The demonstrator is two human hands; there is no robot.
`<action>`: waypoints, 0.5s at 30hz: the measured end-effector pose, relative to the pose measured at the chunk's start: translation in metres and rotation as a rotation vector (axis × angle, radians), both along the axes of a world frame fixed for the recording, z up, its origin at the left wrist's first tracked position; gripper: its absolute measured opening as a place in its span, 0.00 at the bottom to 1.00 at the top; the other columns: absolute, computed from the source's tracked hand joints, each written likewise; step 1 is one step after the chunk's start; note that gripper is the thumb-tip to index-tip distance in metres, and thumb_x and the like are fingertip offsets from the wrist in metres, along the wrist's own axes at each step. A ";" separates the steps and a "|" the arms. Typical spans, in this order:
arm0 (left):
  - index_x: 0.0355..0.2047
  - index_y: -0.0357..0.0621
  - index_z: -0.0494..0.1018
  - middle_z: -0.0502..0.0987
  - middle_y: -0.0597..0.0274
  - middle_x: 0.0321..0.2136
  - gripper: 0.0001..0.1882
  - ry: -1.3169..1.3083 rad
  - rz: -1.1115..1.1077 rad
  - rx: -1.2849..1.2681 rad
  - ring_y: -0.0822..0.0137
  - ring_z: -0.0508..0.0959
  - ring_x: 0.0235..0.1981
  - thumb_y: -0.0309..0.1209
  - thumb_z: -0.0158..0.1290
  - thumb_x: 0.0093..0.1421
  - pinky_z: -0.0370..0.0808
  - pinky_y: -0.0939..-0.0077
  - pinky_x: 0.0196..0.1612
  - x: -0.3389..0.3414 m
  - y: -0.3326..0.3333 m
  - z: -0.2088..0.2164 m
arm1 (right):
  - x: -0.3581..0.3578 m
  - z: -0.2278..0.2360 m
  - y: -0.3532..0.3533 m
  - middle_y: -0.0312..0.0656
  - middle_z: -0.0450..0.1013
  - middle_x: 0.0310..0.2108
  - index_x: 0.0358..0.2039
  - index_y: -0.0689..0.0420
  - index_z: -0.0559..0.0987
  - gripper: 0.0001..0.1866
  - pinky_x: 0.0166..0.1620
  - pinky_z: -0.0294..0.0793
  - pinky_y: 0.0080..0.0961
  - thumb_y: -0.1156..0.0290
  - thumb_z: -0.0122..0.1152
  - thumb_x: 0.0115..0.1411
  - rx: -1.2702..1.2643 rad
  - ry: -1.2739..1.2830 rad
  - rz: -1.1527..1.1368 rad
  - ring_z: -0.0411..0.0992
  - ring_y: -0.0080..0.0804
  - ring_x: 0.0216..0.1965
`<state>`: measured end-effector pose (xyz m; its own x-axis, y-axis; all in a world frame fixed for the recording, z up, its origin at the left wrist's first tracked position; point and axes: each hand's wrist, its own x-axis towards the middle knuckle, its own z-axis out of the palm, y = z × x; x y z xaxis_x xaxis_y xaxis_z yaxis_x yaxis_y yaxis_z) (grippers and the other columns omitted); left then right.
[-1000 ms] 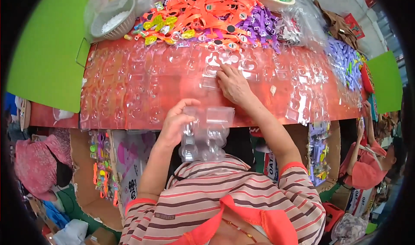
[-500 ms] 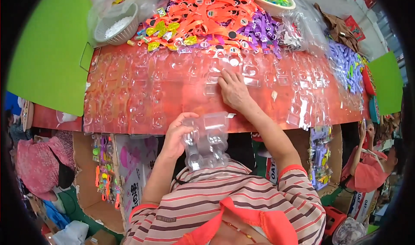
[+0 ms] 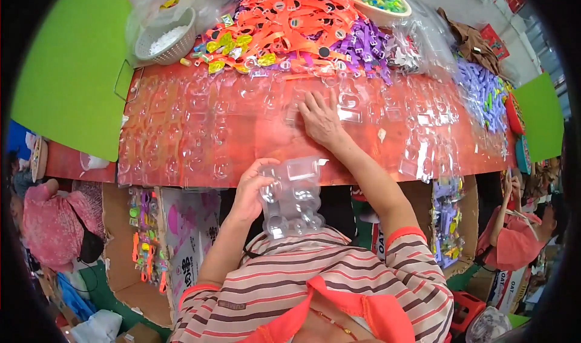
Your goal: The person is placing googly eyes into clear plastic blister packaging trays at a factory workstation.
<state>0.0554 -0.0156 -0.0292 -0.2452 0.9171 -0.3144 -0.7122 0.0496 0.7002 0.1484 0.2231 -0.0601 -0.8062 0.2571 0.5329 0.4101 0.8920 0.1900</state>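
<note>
Pinches a clear tray (image 3: 296,199) in the left hand (image 3: 247,192) and has the right hand (image 3: 322,120) spread wide over the red worktop (image 3: 272,142).

clear blister tray (image 3: 292,201) | empty | tilted | at edge of red table (image 3: 266,142)

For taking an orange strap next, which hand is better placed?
Probably the right hand: it is closer to the orange straps and seems to grasp nothing. The left hand holds clear plastic packaging by the near edge of the red table.
</note>
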 end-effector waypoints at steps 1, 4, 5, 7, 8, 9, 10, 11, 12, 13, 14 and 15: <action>0.48 0.36 0.64 0.76 0.58 0.21 0.20 -0.002 0.002 -0.002 0.72 0.75 0.19 0.19 0.42 0.53 0.71 0.80 0.24 0.000 0.000 0.000 | -0.001 -0.002 0.004 0.44 0.67 0.43 0.33 0.55 0.72 0.09 0.57 0.51 0.59 0.68 0.52 0.50 0.000 0.002 0.000 0.63 0.39 0.50; 0.48 0.37 0.65 0.76 0.58 0.22 0.20 -0.015 0.023 0.001 0.73 0.75 0.20 0.19 0.42 0.53 0.71 0.81 0.25 0.001 -0.003 0.005 | 0.001 -0.005 0.016 0.44 0.67 0.45 0.35 0.55 0.72 0.11 0.56 0.54 0.53 0.69 0.52 0.50 -0.048 -0.025 0.025 0.64 0.39 0.50; 0.48 0.37 0.65 0.76 0.58 0.22 0.20 -0.014 0.025 0.002 0.73 0.75 0.20 0.19 0.42 0.53 0.71 0.81 0.25 0.000 -0.005 0.004 | 0.003 -0.005 0.016 0.44 0.67 0.45 0.35 0.55 0.72 0.11 0.56 0.54 0.53 0.69 0.52 0.50 -0.047 -0.024 0.027 0.64 0.39 0.50; 0.48 0.37 0.65 0.76 0.59 0.25 0.20 -0.012 0.040 0.012 0.74 0.75 0.22 0.18 0.42 0.53 0.71 0.82 0.26 -0.001 -0.008 0.004 | 0.009 -0.006 0.013 0.45 0.65 0.49 0.37 0.56 0.72 0.12 0.60 0.50 0.53 0.71 0.53 0.49 -0.050 -0.037 0.077 0.61 0.40 0.55; 0.48 0.37 0.65 0.76 0.59 0.25 0.20 -0.012 0.042 0.014 0.74 0.75 0.22 0.18 0.42 0.53 0.71 0.82 0.26 -0.001 -0.008 0.004 | 0.009 -0.006 0.010 0.45 0.65 0.49 0.37 0.56 0.72 0.12 0.60 0.50 0.53 0.71 0.53 0.49 -0.048 -0.037 0.079 0.61 0.40 0.55; 0.48 0.37 0.65 0.76 0.59 0.26 0.20 0.004 0.043 0.007 0.74 0.76 0.23 0.18 0.43 0.52 0.72 0.82 0.27 -0.001 -0.009 0.004 | 0.010 -0.007 0.008 0.45 0.65 0.51 0.37 0.56 0.72 0.13 0.60 0.49 0.55 0.71 0.52 0.49 -0.015 -0.019 0.081 0.60 0.40 0.56; 0.48 0.37 0.65 0.76 0.59 0.27 0.20 0.019 0.043 0.001 0.74 0.76 0.24 0.18 0.43 0.52 0.72 0.81 0.27 0.000 -0.009 0.004 | 0.010 -0.006 0.006 0.45 0.64 0.52 0.37 0.56 0.72 0.13 0.60 0.48 0.56 0.71 0.52 0.49 0.019 -0.001 0.081 0.59 0.40 0.58; 0.48 0.37 0.65 0.76 0.59 0.27 0.20 0.018 0.043 0.003 0.74 0.76 0.24 0.18 0.43 0.52 0.72 0.81 0.27 0.000 -0.008 0.003 | 0.010 -0.005 0.005 0.45 0.64 0.52 0.37 0.56 0.72 0.13 0.60 0.48 0.56 0.71 0.52 0.49 0.021 -0.003 0.081 0.59 0.40 0.58; 0.48 0.37 0.65 0.76 0.60 0.27 0.20 0.011 0.027 0.017 0.74 0.76 0.24 0.18 0.43 0.52 0.73 0.81 0.27 0.000 -0.007 0.002 | 0.010 -0.003 0.004 0.45 0.64 0.53 0.37 0.56 0.72 0.13 0.60 0.47 0.58 0.71 0.52 0.49 0.045 0.002 0.088 0.58 0.40 0.59; 0.48 0.37 0.65 0.76 0.60 0.28 0.20 0.005 0.010 0.029 0.75 0.76 0.24 0.18 0.43 0.52 0.73 0.81 0.28 0.000 -0.007 0.001 | 0.009 -0.002 0.003 0.45 0.64 0.53 0.37 0.56 0.72 0.12 0.60 0.46 0.59 0.71 0.52 0.50 0.067 0.008 0.095 0.58 0.40 0.60; 0.48 0.37 0.65 0.76 0.60 0.28 0.20 0.005 0.009 0.030 0.75 0.76 0.24 0.18 0.43 0.52 0.73 0.81 0.28 0.000 -0.007 0.002 | 0.008 -0.002 0.002 0.45 0.64 0.53 0.37 0.56 0.72 0.12 0.60 0.46 0.59 0.71 0.52 0.50 0.068 0.008 0.095 0.58 0.40 0.60; 0.48 0.37 0.65 0.76 0.60 0.28 0.20 0.012 0.013 0.027 0.75 0.76 0.25 0.18 0.43 0.52 0.73 0.81 0.28 0.001 -0.007 0.004 | 0.007 -0.002 0.001 0.45 0.64 0.54 0.38 0.56 0.72 0.13 0.60 0.48 0.58 0.72 0.51 0.50 0.041 0.002 0.046 0.58 0.41 0.59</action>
